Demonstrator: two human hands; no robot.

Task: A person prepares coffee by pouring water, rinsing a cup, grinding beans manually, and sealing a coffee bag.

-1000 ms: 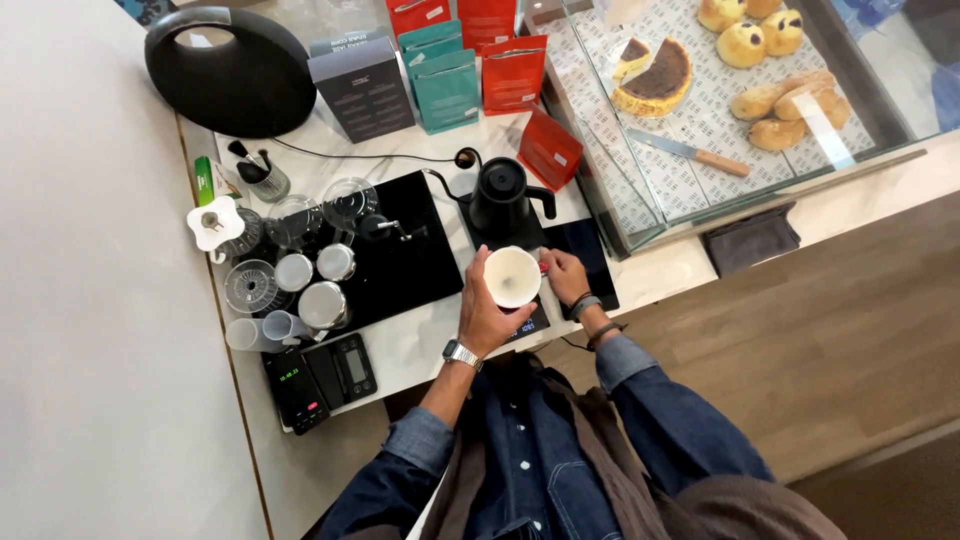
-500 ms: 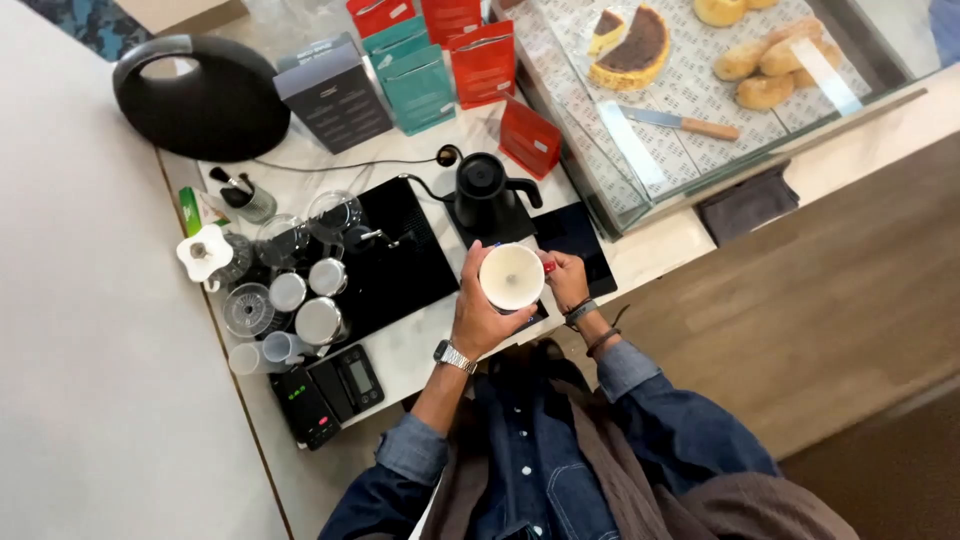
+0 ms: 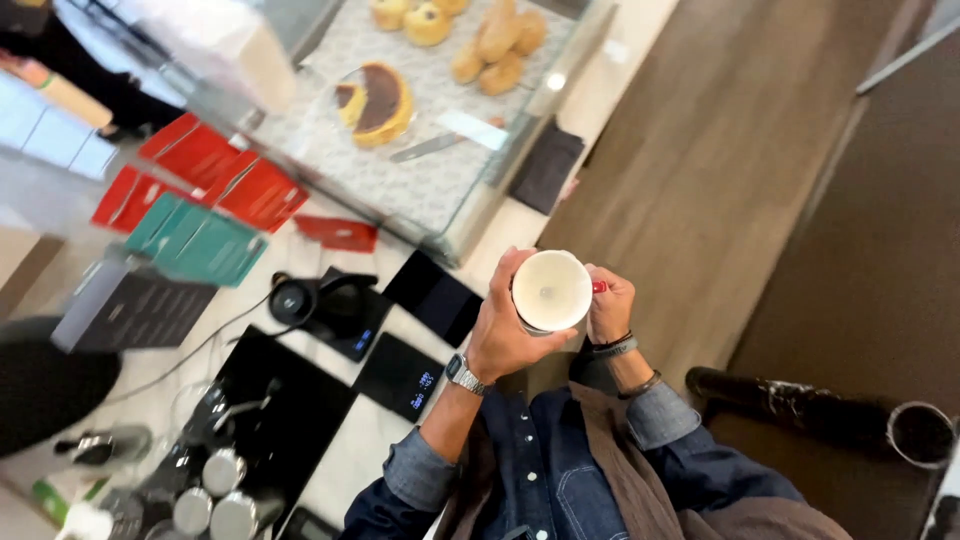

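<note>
Seen from the head camera, a person in a denim shirt and brown apron stood at a pale counter (image 3: 520,235), cradling a white cup (image 3: 551,290) at centre frame, just past the counter's edge and above the wooden floor. The left hand (image 3: 503,335), a watch at its wrist, wrapped the cup's side with curled fingers; the right hand (image 3: 608,308) closed against the opposite wall, so both hands were grasping it. The cup sat upright, its round mouth facing the lens; whether it held liquid could not be told. It looked small, light and rigid, likely ceramic or thick paper, smooth enough to slip and prone to spill if tipped, so a hold around the body suited it best. To the left of centre lay flat black scales (image 3: 402,375) and a black kettle (image 3: 320,300). A glass pastry case (image 3: 450,225) with a cut cake (image 3: 375,100) filled the upper middle, with red packets (image 3: 215,175) at upper left.
</note>
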